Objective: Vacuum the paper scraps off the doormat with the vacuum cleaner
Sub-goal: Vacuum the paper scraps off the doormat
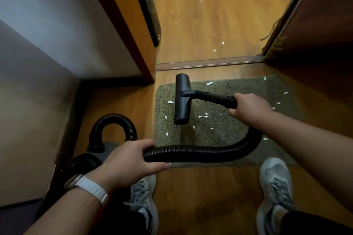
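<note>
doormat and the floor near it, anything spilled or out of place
White paper scraps litter the doormat, mostly around the vacuum nozzle and along its right side. More lie on the wood floor past the threshold. Some frayed threads also hang by the door on the right.

No text, label, brand, number or sign can be read anywhere in the view. No lettering can be made out on the black vacuum hose [191,152], the floor nozzle [182,101], the white watch strap [91,189] or the grey sneakers [275,183].
</note>
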